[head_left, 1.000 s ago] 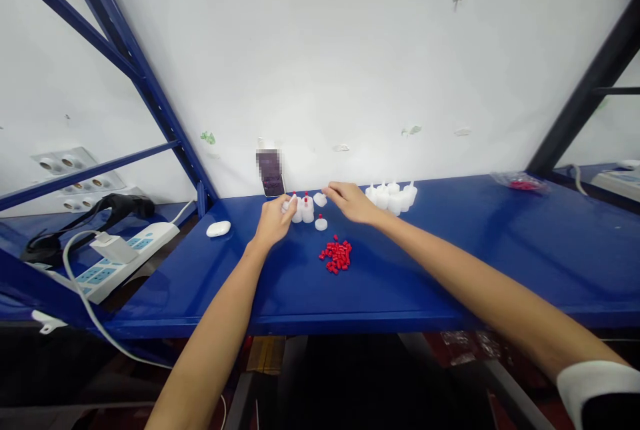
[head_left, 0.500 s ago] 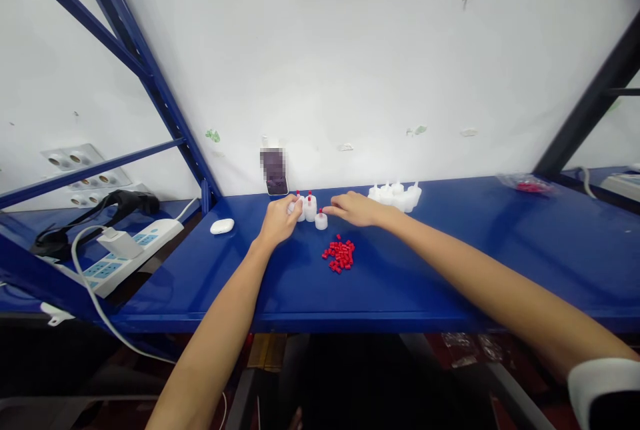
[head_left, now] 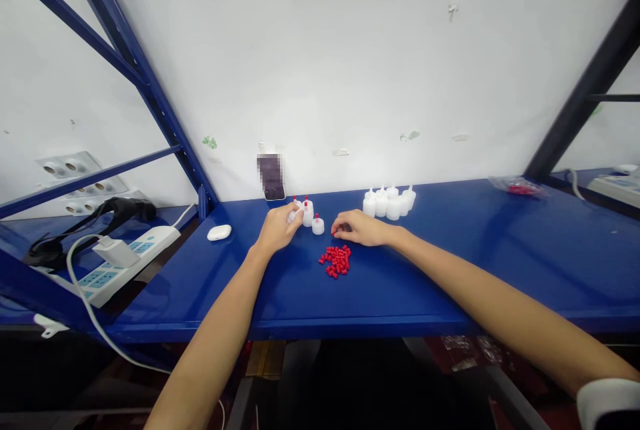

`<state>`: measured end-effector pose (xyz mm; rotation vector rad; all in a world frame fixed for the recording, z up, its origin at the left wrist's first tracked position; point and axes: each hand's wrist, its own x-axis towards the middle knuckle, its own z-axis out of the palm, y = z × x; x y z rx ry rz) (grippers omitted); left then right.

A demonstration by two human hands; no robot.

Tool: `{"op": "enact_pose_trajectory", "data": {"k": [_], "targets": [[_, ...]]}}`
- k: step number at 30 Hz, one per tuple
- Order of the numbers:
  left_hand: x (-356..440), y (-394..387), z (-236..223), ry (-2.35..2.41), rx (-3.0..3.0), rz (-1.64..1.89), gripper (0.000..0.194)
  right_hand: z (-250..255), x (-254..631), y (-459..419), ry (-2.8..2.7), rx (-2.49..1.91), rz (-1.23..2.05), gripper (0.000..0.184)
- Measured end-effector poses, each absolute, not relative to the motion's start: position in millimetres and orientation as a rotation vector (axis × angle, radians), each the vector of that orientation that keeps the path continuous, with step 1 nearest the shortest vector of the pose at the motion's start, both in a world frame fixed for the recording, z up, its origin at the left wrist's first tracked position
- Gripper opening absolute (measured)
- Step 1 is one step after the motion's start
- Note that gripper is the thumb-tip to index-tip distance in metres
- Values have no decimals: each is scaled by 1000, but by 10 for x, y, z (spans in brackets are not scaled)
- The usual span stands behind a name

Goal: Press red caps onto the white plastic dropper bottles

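Note:
My left hand [head_left: 279, 227] is closed round a small white bottle [head_left: 294, 215], mostly hidden by the fingers. Just beyond it stand several white squeeze bottles [head_left: 308, 218] with red tips. A shorter white piece with a red tip [head_left: 318, 226] sits upright to their right, apart from both hands. Over the table, right of that piece, my right hand [head_left: 361, 227] pinches a small red cap [head_left: 334, 233]. Below those fingertips lies a loose pile of red caps [head_left: 337, 261].
Several uncapped white bottles [head_left: 382, 205] stand at the back, right of centre. A phone [head_left: 273, 180] leans on the wall. A white earbud case [head_left: 219, 233] and a power strip [head_left: 125, 257] are left. A bag of red pieces [head_left: 520, 186] lies far right on the blue table [head_left: 440, 290].
My right hand has drawn back from the short red-tipped piece, down and to the right, and now pinches a red cap. The left hand keeps its bottle. The view has shifted slightly.

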<state>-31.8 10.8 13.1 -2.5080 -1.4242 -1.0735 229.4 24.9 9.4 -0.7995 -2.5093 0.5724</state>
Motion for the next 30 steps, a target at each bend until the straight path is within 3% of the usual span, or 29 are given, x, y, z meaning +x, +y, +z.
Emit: {"op": "enact_pose_trajectory", "data": {"k": [3,9,24,30], "targets": [[-238,72,147,-1389,-2571,-1024,33,105,2199,186,-2108,-821,751,6],[-29,-2,140,-1291,-2645,-907,27,202,2019,42,-1682,-699,1072,17],[44,-14,134,-1285,-2668,-867,23,185,2060,-2,-1811,-635,1073,15],[57,-4,127,-1290,-2679,-816,24,242,2109,-65,-2029,-650,840,11]]}}
